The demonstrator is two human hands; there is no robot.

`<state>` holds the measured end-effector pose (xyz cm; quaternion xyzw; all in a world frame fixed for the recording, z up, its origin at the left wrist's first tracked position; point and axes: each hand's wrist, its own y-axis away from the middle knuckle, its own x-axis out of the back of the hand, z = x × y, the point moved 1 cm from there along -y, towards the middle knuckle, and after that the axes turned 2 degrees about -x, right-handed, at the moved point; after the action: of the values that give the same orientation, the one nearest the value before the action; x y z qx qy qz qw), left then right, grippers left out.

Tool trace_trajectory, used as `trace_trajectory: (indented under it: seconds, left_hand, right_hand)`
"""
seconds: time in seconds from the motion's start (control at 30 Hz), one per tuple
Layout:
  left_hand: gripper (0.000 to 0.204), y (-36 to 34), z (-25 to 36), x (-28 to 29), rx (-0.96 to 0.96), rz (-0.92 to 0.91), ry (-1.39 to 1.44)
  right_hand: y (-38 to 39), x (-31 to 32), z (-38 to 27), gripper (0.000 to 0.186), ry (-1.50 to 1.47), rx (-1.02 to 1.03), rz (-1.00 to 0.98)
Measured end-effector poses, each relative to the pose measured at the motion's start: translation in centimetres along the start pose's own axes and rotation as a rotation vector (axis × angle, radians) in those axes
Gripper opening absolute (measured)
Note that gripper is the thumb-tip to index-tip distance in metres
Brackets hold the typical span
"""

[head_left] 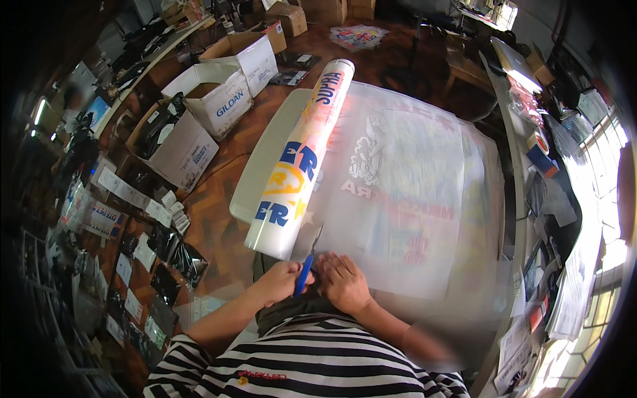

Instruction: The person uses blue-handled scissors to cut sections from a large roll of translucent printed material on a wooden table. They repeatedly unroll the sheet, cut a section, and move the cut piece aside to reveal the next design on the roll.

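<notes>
In my left hand point(282, 284) is a pair of scissors point(305, 270) with blue handles, fingers closed round them and the blades pointing away from me. Beside it my right hand point(344, 284) sits at the near edge of a translucent printed film sheet point(398, 199), its fingers bent together on that edge. Where the thumb grips is hidden. Across the left part of the sheet lies a thick roll of printed film point(298, 159), white with blue, orange and yellow lettering. Layers of film with faint coloured prints lie over the pale table point(265, 172).
Open cardboard boxes point(222, 106) stand on the wooden floor at the far left, one holding black packets. Black plastic-wrapped packets point(162, 282) and papers lie at left. Along the right runs a cluttered shelf point(514, 166) with a tape roll point(541, 141). A stool point(464, 63) stands behind.
</notes>
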<state>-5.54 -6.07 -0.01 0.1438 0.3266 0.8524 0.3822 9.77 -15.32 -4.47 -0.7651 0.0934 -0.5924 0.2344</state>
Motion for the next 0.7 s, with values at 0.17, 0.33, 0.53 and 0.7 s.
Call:
trace_trajectory:
  seconds: [0.17, 0.33, 0.53, 0.7]
  left_hand:
    - [0.021, -3.2, 2.7, 0.3, 0.008, 0.03, -0.3]
    - [0.027, -5.2, 8.3, 0.4, -0.043, -0.016, -0.28]
    - [0.029, -9.9, 12.4, 1.3, 0.071, -0.073, -0.148]
    - [0.024, -14.4, 16.7, 1.0, 0.055, -0.073, -0.133]
  right_hand:
    - [0.1, 0.0, 0.3, 0.029, -0.076, 0.006, 0.037]
    - [-0.1, -0.1, 0.6, 0.027, -0.081, 0.006, 0.091]
    - [-0.3, 0.1, 0.9, 0.026, -0.138, 0.025, 0.09]
    - [-0.9, 0.8, 1.8, 0.016, -0.262, -0.063, 0.084]
